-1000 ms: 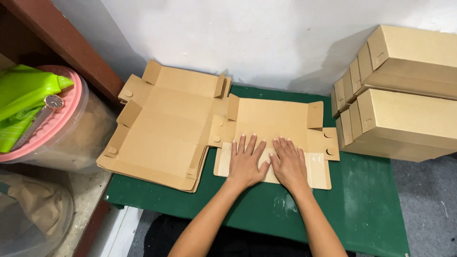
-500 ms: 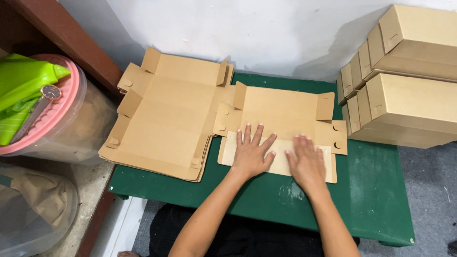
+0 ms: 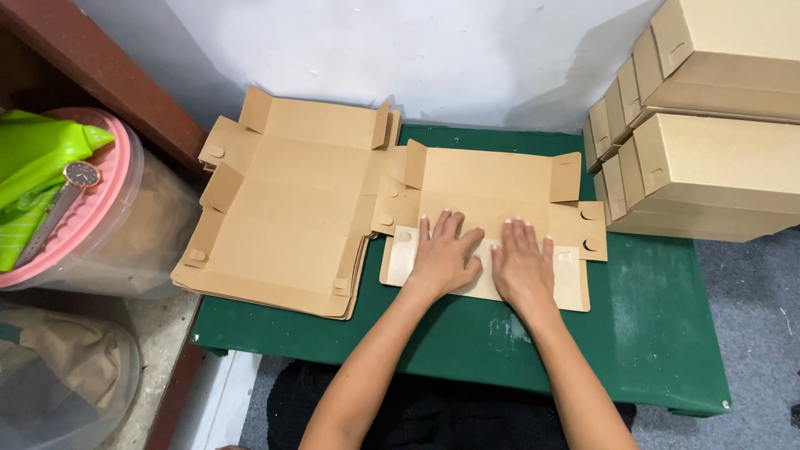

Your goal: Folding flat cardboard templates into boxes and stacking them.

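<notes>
Bench point(image 3: 658, 333): green top, set against a white wall.
Folded boxes point(image 3: 708, 150): plain brown cartons stacked at the bench's right end.
Flat stack point(image 3: 283, 217): unfolded cardboard blanks piled on the left, overhanging the bench edge.
Tub point(image 3: 125, 217): clear, pink-rimmed, left of the bench, with a green item and a wristwatch point(image 3: 82, 173) on top.
Cardboard blank point(image 3: 492, 187): lies flat mid-bench, side flaps raised.
Left hand point(image 3: 442, 258): open, palm flat on the blank's near panel.
Right hand point(image 3: 521, 267): open, pressing flat just beside the left hand.
</notes>
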